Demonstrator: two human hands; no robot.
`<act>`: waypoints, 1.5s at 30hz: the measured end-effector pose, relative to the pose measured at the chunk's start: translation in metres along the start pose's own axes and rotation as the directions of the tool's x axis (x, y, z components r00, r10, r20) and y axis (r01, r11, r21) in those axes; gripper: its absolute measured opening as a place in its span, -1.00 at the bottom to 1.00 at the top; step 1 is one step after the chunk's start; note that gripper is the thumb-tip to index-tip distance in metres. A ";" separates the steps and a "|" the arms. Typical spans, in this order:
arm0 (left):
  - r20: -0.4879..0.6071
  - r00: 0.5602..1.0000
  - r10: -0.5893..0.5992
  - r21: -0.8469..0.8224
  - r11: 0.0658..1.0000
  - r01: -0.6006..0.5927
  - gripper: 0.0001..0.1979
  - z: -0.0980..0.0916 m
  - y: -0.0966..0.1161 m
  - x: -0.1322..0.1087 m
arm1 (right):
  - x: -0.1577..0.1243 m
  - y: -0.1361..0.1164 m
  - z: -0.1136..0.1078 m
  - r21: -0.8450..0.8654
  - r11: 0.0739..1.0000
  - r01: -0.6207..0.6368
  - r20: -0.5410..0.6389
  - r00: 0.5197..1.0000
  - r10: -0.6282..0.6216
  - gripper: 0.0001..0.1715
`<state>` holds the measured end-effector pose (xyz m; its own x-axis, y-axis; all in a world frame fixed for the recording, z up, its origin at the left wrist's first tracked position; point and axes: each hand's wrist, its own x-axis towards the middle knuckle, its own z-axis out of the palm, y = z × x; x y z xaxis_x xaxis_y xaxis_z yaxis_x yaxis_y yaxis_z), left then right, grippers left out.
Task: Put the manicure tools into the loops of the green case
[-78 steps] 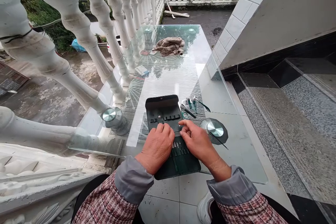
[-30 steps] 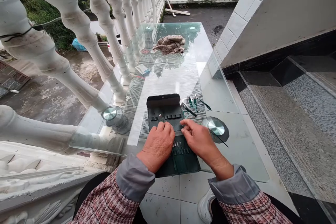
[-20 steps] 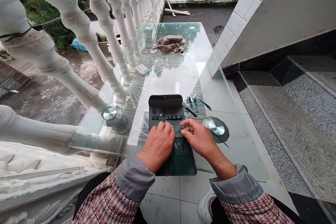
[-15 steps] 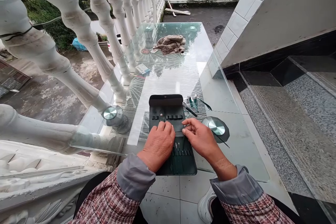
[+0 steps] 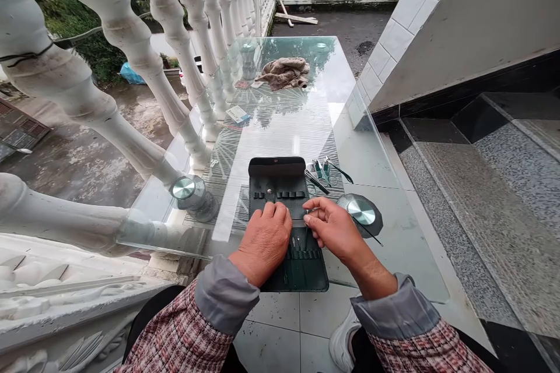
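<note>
- My left hand [image 5: 262,242] rests on the dark green leather manicure case [image 5: 277,198], fingers [image 5: 273,218] curled down against it.
- My right hand [image 5: 335,233] sits just beside it, fingers [image 5: 312,221] pinched narrow; whether they hold anything, I cannot tell.
- The case lies open at 12 o'clock on the glass counter [image 5: 394,262].
- Steel grooming tools [image 5: 321,175] lie just past it at 1 o'clock.
- A crumpled brown cloth [image 5: 284,74] lies well ahead at 12 o'clock.

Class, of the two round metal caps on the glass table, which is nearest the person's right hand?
The cap right of the pouch, just beyond the right hand. The other cap sits left of the pouch, past the left hand.
</note>
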<state>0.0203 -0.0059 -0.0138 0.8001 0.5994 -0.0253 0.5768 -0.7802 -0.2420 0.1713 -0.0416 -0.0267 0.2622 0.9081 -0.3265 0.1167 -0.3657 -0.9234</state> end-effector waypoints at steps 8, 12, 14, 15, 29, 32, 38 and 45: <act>-0.001 1.000 0.000 -0.004 1.000 0.000 -0.67 0.000 0.000 0.000 | 0.002 0.005 -0.006 -0.161 0.984 0.074 0.002 0.997 -0.075 -0.78; -0.011 1.000 -0.005 -0.005 1.000 0.004 -0.67 0.002 0.000 0.000 | -0.001 0.004 -0.002 -0.359 0.907 0.220 -0.019 0.970 -0.243 -0.81; -0.011 1.000 -0.005 -0.009 1.000 0.005 -0.67 0.002 0.000 0.000 | -0.003 0.002 -0.002 -0.392 0.870 0.298 0.018 0.948 -0.316 -0.80; -0.011 1.000 -0.004 -0.010 1.000 0.004 -0.67 0.002 0.000 0.000 | -0.003 0.000 -0.002 -0.375 0.867 0.329 0.053 0.941 -0.335 -0.80; -0.003 1.000 0.004 -0.015 1.000 -0.004 -0.66 0.001 0.000 0.000 | -0.002 0.002 -0.001 -0.092 0.996 -0.006 -0.003 1.000 0.006 -0.79; -0.007 1.000 0.001 -0.013 1.000 -0.001 -0.66 0.002 0.000 0.000 | -0.003 0.005 0.000 -0.146 0.989 0.038 -0.025 0.999 -0.042 -0.81; -0.005 1.000 -0.003 -0.004 1.000 0.003 -0.65 0.001 0.000 -0.001 | -0.006 0.002 -0.001 -0.006 0.993 0.115 0.133 0.985 -0.113 -0.77; 0.002 1.000 -0.004 -0.008 1.000 0.004 -0.67 -0.001 0.000 -0.001 | -0.004 0.002 -0.001 0.038 0.999 0.038 0.146 0.988 -0.044 -0.72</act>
<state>0.0196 -0.0065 -0.0130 0.7973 0.6030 -0.0262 0.5815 -0.7792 -0.2339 0.1714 -0.0461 -0.0273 0.1145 0.9432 -0.3118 0.0898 -0.3224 -0.9423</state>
